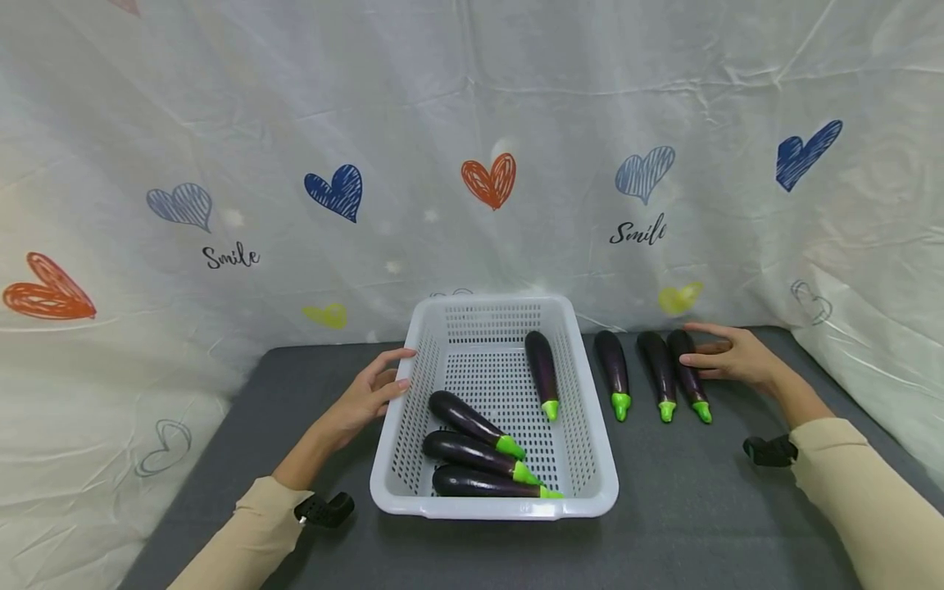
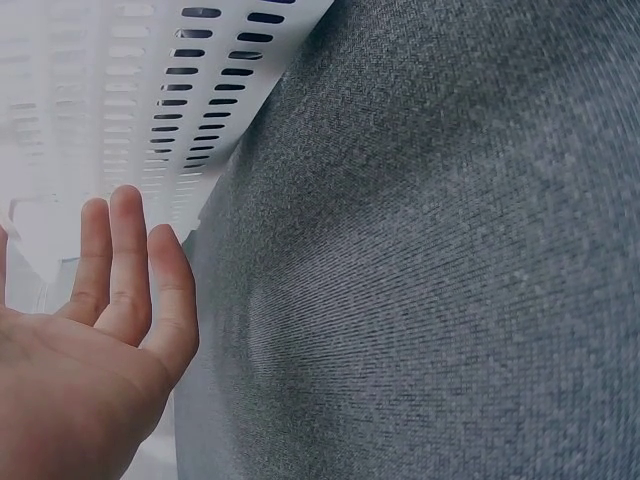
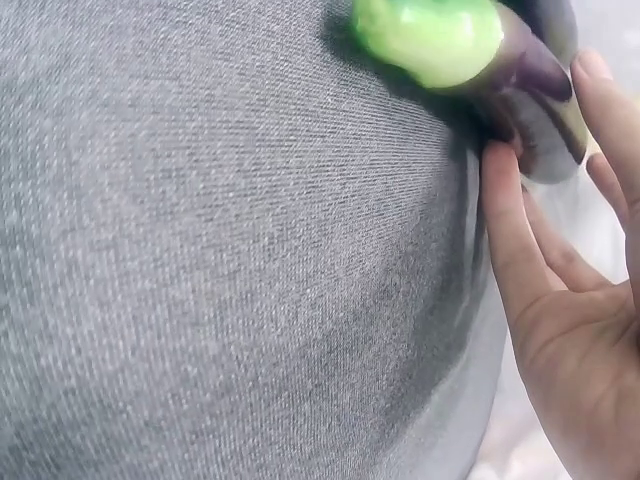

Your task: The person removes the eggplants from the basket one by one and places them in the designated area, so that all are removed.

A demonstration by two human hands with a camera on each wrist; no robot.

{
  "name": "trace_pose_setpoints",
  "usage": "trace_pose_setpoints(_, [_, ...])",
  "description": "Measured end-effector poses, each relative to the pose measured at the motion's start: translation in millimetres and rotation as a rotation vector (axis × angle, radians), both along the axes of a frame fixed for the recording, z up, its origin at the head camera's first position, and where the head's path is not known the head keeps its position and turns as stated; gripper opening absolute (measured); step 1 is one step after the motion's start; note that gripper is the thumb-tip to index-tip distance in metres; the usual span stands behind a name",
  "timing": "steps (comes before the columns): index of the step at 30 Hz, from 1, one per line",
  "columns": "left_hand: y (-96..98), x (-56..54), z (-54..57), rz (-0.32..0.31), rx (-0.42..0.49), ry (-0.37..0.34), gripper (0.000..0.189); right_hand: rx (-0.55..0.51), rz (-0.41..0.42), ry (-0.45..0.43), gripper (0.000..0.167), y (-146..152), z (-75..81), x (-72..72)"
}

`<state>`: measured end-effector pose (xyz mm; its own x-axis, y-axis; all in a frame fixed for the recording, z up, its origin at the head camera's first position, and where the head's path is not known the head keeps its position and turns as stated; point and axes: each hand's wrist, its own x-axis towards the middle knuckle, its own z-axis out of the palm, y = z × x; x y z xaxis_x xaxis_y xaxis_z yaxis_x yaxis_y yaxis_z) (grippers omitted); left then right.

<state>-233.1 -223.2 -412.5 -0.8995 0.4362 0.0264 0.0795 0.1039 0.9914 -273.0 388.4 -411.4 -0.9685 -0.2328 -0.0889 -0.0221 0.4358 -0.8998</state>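
A white slotted plastic basket (image 1: 494, 508) stands on the table. Inside it, one eggplant (image 1: 542, 369) lies at the right, and three more are grouped near the front, the middle one (image 1: 468, 453) among them. My left hand (image 1: 361, 401) touches the basket's left rim, fingers fairly straight; the left wrist view shows the fingers (image 2: 128, 270) beside the slotted wall. Right of the basket lie three eggplants in a row. My right hand (image 1: 737, 358) grips the far-right eggplant (image 1: 689, 373), thumb across it. In the right wrist view its green cap (image 3: 430, 40) rests on the cloth.
Between the basket and the right hand lie two eggplants, one nearer the basket (image 1: 612, 365) and one (image 1: 656, 365) close beside the held one. Dark grey cloth (image 1: 678, 508) covers the table. A white curtain (image 1: 406, 123) printed with hearts hangs directly behind the table's back edge.
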Motion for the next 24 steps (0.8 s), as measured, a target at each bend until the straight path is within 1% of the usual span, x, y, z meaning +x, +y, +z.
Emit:
trace_pose_setpoints(5, [0.2,0.3,-0.2,0.0,-0.001,0.0,0.056,0.024,0.001,0.018,0.085,2,1.4,3.9])
trace_pose_setpoints(10, [0.8,0.1,-0.3,0.004,0.005,0.002,0.056,0.062,-0.006,0.056,0.082,7,2.5,7.8])
trace_pose_setpoints(12, [0.8,-0.1,-0.5,0.005,0.01,0.001,0.056,0.096,-0.013,0.089,0.08,9,3.2,9.7])
trace_pose_setpoints(15, [0.6,-0.5,-0.8,0.007,0.009,0.002,0.056,0.157,-0.043,0.148,0.077,11,5.5,14.0])
trace_pose_setpoints(18, [0.1,-0.4,-0.9,0.007,0.007,0.003,0.056,0.203,-0.074,0.227,0.07,10,9.4,18.8])
trace_pose_setpoints(22, [-0.2,-0.7,-1.3,0.004,0.01,0.003,0.056,0.175,-0.102,0.309,0.058,7,15.4,24.3])
trace_pose_setpoints(24, [0.0,-1.0,-1.6,0.004,0.01,0.004,0.056,0.149,-0.108,0.331,0.054,4,19.0,27.1])
